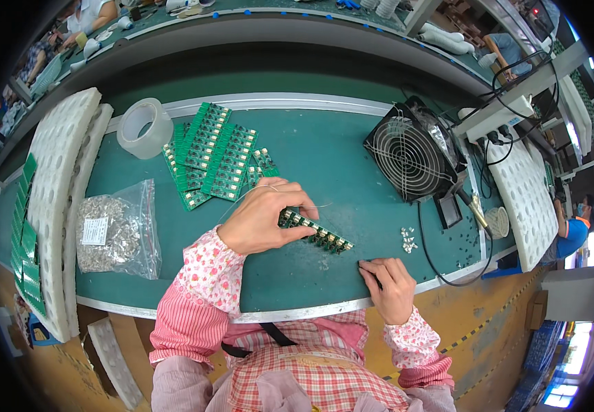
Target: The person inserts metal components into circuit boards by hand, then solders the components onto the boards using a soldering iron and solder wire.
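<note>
On green bench | left grip pinching one circuit board | right grip: cannot tell | one fan

Bright, even light covers the green worktop, windows at right glare white, and edges bow toward blackened corners.

One held board, maybe five piled boards; one fan, tape roll, bag.

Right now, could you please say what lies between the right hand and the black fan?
In the head view, a cluster of small whitish parts lies between the right hand and the black fan.
</note>
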A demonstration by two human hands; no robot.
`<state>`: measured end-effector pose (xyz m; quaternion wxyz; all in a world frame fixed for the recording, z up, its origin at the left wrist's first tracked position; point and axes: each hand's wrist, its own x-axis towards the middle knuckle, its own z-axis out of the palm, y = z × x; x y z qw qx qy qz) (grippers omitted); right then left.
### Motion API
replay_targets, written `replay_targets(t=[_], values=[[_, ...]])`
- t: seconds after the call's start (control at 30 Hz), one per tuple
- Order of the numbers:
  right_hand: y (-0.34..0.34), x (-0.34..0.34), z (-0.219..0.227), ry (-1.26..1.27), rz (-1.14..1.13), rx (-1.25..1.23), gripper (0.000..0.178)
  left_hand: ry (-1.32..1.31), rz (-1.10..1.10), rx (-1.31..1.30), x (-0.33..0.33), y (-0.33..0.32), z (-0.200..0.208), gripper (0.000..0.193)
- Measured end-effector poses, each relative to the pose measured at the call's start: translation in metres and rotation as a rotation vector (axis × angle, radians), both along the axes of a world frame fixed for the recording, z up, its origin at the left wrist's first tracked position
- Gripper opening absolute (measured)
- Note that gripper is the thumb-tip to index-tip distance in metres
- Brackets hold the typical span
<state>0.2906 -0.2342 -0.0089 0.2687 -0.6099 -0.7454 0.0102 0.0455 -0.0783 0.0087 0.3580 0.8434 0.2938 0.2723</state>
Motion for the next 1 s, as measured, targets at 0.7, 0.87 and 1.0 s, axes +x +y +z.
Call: replay_targets(t=[0.7,0.87,1.0], values=[[0.070,-0.030,0.054,0.355,0.079,-0.412,0.013,0.007,0.071,0.210,0.007,-0.014,-0.006,0.020],[0.083,-0.030,0.059,0.327,0.040,-0.547,0.018,-0.005,0.062,0.208,0.006,-0.016,-0.010,0.019],[0.096,-0.028,0.065,0.294,0.048,-0.637,0.021,-0.025,0.090,0.196,0.009,-0.016,-0.016,0.019]])
